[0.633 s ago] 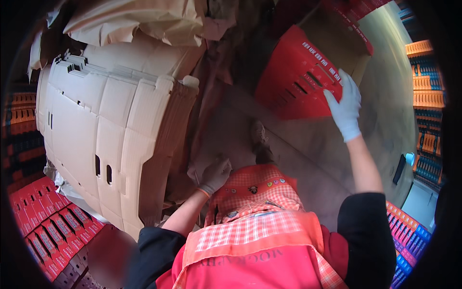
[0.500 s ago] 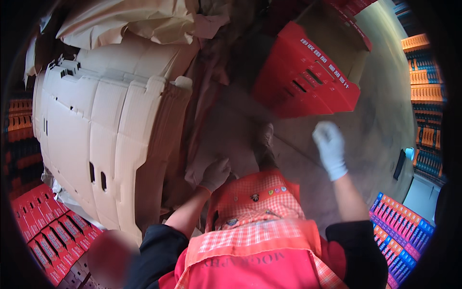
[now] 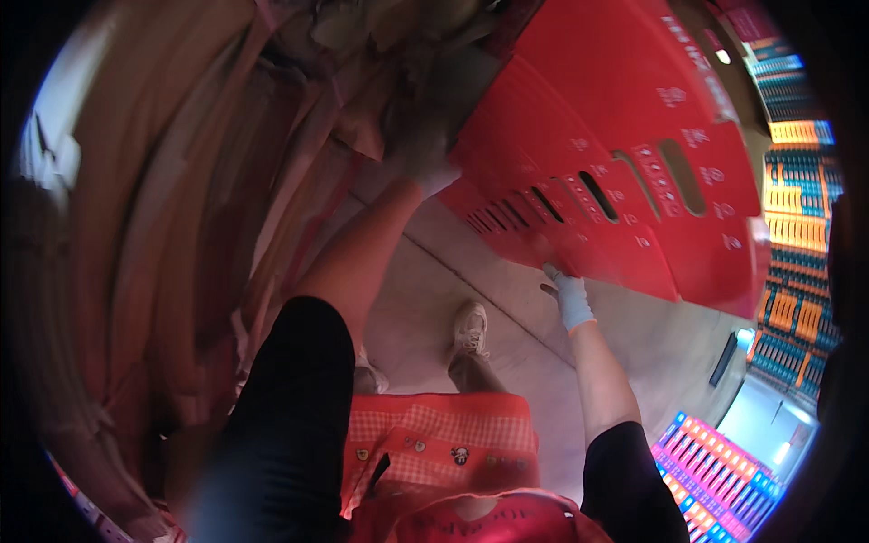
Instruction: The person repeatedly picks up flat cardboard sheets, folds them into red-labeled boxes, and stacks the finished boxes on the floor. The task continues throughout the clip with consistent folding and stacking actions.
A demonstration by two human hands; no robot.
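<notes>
A large red cardboard carton stack (image 3: 579, 118), printed in white and pierced with several handle slots, leans across the upper right. My right hand (image 3: 570, 300), in a white glove, is at its lower edge with thumb and fingers apart; the fingertips seem to touch the cardboard. My left hand (image 3: 433, 172), also gloved, reaches up to the left end of the red cartons. Motion and shadow smear its fingers, so its hold cannot be made out.
Brown cardboard sheets (image 3: 172, 217), blurred, stand close along my left side. Crumpled brown paper (image 3: 362, 127) lies at the top middle. My shoe (image 3: 471, 328) rests on the concrete floor (image 3: 425, 299). Orange and dark stacks (image 3: 797, 226) line the right; colourful boxes (image 3: 715, 471) sit lower right.
The red cartons now appear larger and nearer. My left hand has gone from beside my apron up and forward; my right hand has moved left and down to the cartons' edge.
</notes>
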